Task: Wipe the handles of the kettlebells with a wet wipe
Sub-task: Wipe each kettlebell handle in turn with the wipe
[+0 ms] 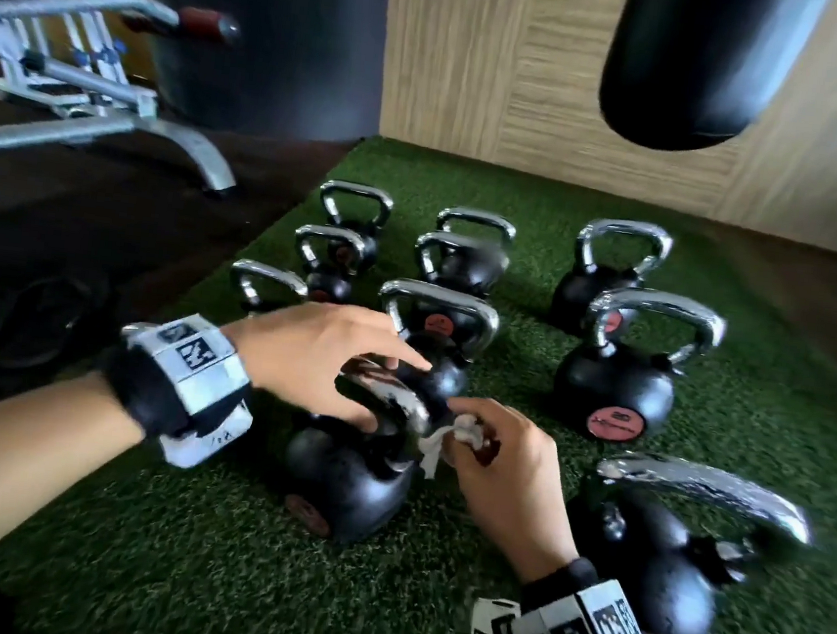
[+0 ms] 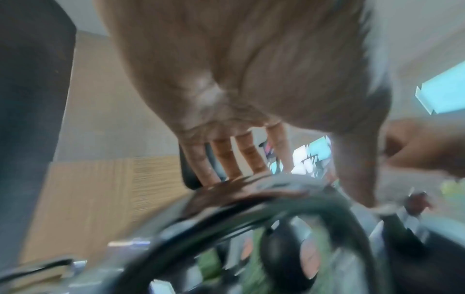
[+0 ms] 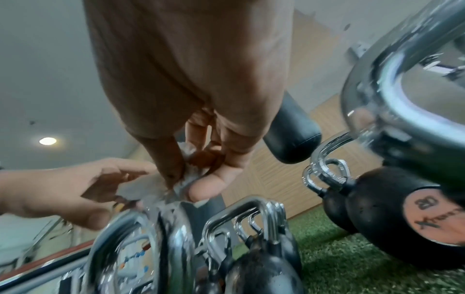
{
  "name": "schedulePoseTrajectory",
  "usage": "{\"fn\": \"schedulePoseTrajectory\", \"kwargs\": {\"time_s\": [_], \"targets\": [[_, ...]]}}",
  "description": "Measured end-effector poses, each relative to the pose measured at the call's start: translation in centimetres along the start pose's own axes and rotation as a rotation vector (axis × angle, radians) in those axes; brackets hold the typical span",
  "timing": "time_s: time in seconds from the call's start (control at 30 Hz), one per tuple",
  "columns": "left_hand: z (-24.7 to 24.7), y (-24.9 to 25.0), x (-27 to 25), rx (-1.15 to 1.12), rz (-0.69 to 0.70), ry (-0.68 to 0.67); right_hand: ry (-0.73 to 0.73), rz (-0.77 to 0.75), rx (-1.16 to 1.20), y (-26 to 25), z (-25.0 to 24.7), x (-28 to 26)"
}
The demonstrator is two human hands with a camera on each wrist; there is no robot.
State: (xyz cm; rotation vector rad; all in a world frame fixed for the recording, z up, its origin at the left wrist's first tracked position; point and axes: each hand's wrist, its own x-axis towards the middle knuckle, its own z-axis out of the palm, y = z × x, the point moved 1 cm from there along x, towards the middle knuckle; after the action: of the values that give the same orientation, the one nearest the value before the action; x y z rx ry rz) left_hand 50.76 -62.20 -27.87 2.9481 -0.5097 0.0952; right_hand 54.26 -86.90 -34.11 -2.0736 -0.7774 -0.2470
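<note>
Turf: green artificial grass covers the floor where I work, against a wood-panelled wall.
Punching bag: a black bag hangs at upper right, above the turf.
Bench: a white-framed gym bench stands on the dark floor to the left, well apart from the weights.
Kettlebells: black bells with chrome handles stand in rows on the turf; I see a large one with a red disc to the right, and another nearest me at lower right, blurred.
Worked kettlebell: the one in front of me sits between my two hands, in the middle of the group, its chrome handle uppermost.
Left hand: my left hand rests on top of that handle, thumb under the bar and fingers laid over it; the index finger points straight out. In the left wrist view the fingers look straight and spread.
Right hand: my right hand pinches the wet wipe between thumb and fingertips, just at the right end of the handle.
Wet wipe: the white crumpled wipe touches the handle where it bends down; in the right wrist view it is bunched under my fingertips against the chrome.
</note>
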Motion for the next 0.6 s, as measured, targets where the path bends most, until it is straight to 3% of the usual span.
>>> {"fn": "schedulePoseTrajectory", "kwargs": {"time_s": [0.07,0.13,0.27,0.37,0.47,0.6], "targets": [[1.6,3.9,1.2,-0.217,0.053,0.204,0.072,0.043,-0.038,0.7,-2.8,-0.7],[4.2,7.4,3.0,-0.508,0.047,0.322,0.147,0.077,-0.085,1.5,-6.0,-1.6],[12.5,12.6,7.1,-0.963,-0.188,0.263,0.338,0.159,-0.196,3.3,-12.5,-3.2],[18.5,15.1,10.0,-1.092,-0.39,0.153,0.437,0.209,-0.201,4.3,-16.3,-4.2],[22.1,16.7,13.0,-1.172,-0.413,0.145,0.469,0.271,-0.137,5.0,-18.5,-4.2],[24.3,18.4,15.9,-1.317,-0.365,0.155,0.393,0.317,-0.157,6.6,-19.9,-3.0]]}}
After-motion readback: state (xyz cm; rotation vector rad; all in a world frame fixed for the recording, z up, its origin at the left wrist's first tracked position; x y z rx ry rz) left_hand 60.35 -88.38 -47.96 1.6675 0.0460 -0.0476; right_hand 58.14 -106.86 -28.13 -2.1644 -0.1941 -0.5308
